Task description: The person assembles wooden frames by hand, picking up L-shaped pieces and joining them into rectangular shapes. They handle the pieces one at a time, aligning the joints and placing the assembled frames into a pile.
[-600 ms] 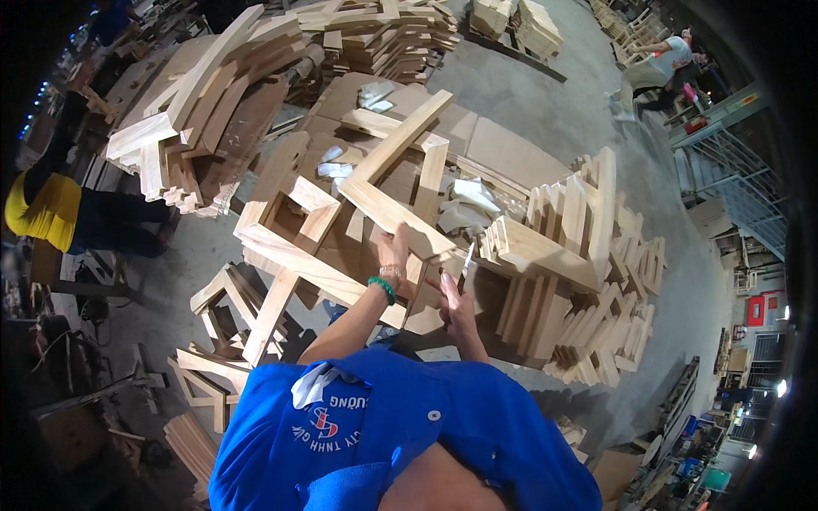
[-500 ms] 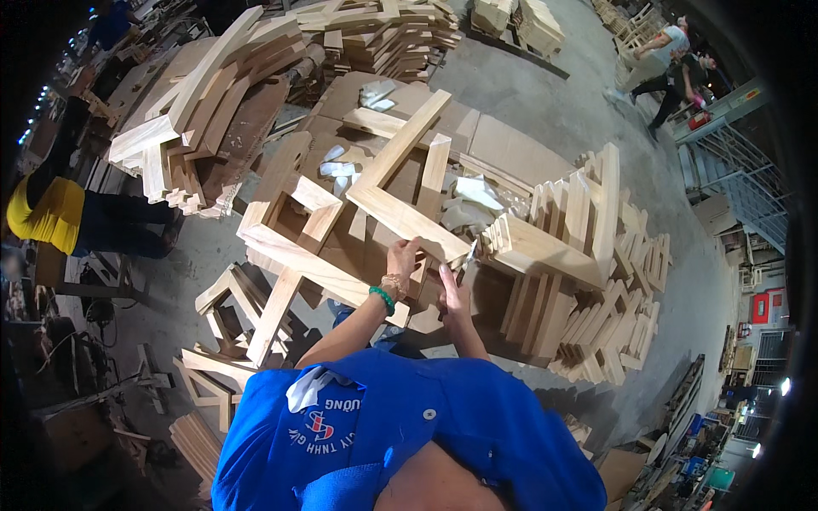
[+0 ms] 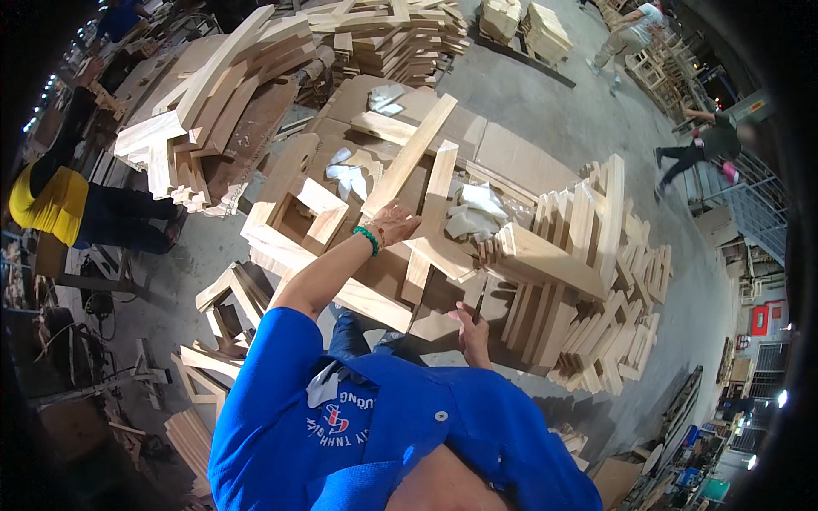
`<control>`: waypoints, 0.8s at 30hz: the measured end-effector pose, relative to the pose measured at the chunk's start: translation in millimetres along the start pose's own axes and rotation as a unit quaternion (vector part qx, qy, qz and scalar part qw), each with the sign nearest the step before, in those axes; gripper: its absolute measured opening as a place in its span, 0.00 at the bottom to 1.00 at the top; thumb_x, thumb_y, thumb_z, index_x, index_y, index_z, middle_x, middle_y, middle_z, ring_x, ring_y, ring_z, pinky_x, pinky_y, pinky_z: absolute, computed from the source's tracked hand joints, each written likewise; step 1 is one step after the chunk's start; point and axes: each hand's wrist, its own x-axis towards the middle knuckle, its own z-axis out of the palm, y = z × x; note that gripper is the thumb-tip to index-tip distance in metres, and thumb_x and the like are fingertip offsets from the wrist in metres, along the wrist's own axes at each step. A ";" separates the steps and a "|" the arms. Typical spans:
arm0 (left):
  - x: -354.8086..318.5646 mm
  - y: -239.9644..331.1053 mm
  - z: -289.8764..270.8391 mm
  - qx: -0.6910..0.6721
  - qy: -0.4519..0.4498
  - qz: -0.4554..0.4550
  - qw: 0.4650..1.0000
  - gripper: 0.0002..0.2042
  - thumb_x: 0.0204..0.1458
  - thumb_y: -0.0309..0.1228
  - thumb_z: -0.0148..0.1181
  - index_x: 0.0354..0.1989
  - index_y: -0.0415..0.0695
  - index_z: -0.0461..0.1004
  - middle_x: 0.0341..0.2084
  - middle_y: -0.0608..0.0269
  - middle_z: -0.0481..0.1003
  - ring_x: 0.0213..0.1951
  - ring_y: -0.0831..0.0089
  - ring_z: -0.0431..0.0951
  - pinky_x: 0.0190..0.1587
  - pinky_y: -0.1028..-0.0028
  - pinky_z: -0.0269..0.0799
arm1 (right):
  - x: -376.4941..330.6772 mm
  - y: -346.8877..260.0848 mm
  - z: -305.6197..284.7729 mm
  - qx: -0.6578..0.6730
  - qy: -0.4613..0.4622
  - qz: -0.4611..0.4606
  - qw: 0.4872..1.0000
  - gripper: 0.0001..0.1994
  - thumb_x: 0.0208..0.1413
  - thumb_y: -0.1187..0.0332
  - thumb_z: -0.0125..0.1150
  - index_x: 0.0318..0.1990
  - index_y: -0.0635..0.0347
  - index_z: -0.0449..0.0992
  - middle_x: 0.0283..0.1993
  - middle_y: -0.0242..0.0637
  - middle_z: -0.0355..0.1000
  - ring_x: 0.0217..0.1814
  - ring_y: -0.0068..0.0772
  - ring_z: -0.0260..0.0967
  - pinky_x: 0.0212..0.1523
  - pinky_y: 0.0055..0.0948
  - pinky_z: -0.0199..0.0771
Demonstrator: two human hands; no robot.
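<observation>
Reaching up toward frame centre, your left hand lies palm-down on a pale wooden frame assembly, fingers spread across the long diagonal rail where it meets a shorter upright slat. Grip there: flat contact, fingers not curled around the wood, so it is pressing or resting, not clasping. A green bracelet sits at that wrist.

Your right hand is lower, just right of centre, fingers loosely extended toward the lower edge of the same assembly near a flat brown board. Whether it touches the wood cannot be told; it holds nothing visible.

The assembly lies on a work surface covered with brown cardboard sheets, centre of frame. It includes a square open box-like section at centre left. White crumpled rags lie just right of your left hand; more white scraps sit on the cardboard above the box section.

Right of centre, a dense row of upright finished frames stands close together, stepping down toward the lower right. Upper left holds a heap of stacked wooden parts; top centre holds another stack. Loose frames lie on the concrete floor at lower left.

Another person in a yellow top is at the left edge; two more people are at upper right.
</observation>
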 end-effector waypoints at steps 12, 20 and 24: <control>-22.4 33.1 26.7 0.035 -0.053 -0.023 0.998 0.22 0.43 0.36 0.60 0.50 0.54 0.66 0.34 0.59 0.72 0.48 0.63 0.70 0.59 0.43 0.46 | 1.8 34.5 -7.0 -0.007 0.058 0.008 0.998 0.14 0.54 0.62 0.59 0.45 0.59 0.76 0.33 0.36 0.76 0.12 0.09 0.46 0.12 0.17 0.43; -25.2 -23.7 -56.8 0.074 0.056 -0.128 0.987 0.44 0.41 0.55 0.62 0.66 0.51 0.50 0.64 0.55 0.53 0.68 0.61 0.47 0.64 0.39 0.32 | 22.5 15.9 37.4 0.011 0.003 -0.089 0.996 0.12 0.55 0.66 0.60 0.43 0.64 0.77 0.28 0.30 0.74 0.15 0.08 0.48 0.15 0.13 0.44; -62.9 -123.2 -168.3 0.213 0.171 -0.278 0.921 0.38 0.44 0.57 0.57 0.62 0.49 0.59 0.65 0.54 0.52 0.68 0.59 0.46 0.66 0.50 0.40 | 10.3 5.7 50.7 -0.037 -0.014 -0.049 0.998 0.13 0.54 0.65 0.59 0.44 0.63 0.77 0.30 0.27 0.73 0.26 0.14 0.58 0.29 0.16 0.56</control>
